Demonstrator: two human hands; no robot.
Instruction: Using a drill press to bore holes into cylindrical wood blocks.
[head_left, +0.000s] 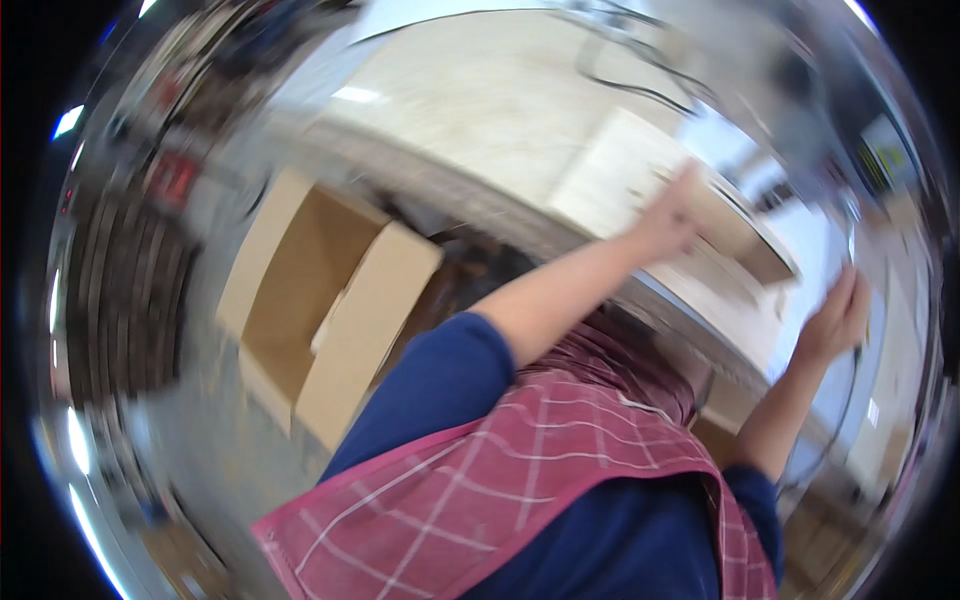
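Note:
Blurred by motion, my left hand (668, 222) is closed at the left end of a pale wooden piece (745, 238), which has a dark slot-like line along its top. That piece stands on a flat light wooden board (610, 170) near the front edge of the workbench. Farther right, my right hand (838, 315) is raised beside the bench with curled fingers. A thin, shiny upright thing (853, 228) shows just above its fingertips, too smeared to name.
The workbench (450, 90) runs diagonally ahead, with a black cable (635, 90) at its far side. An open cardboard box (275, 290) stands below its edge on the left. Dark stacked slats (130, 290) stand at far left. A red checked apron (520, 450) covers my front.

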